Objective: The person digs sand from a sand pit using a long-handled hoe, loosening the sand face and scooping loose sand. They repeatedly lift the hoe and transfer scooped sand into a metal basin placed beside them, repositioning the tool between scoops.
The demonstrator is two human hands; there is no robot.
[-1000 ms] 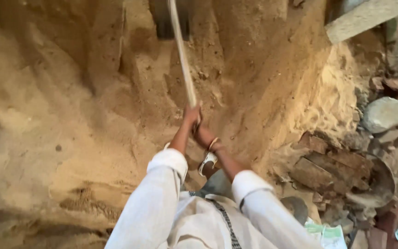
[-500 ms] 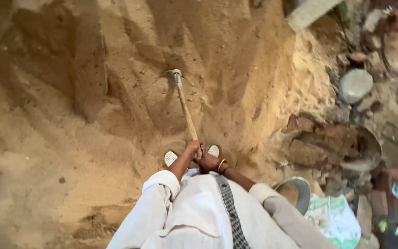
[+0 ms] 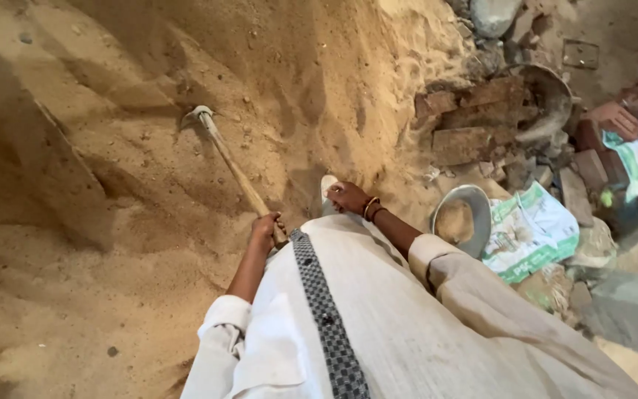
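Head view: sand pile [image 3: 112,185] underfoot, bricks [image 3: 474,122] and rubble beside it.

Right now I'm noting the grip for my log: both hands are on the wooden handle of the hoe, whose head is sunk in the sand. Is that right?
Not quite. In the head view only the left hand grips the wooden handle. The right hand is off it, hanging free above the sand. The rest holds: the hoe head is sunk in the sand.
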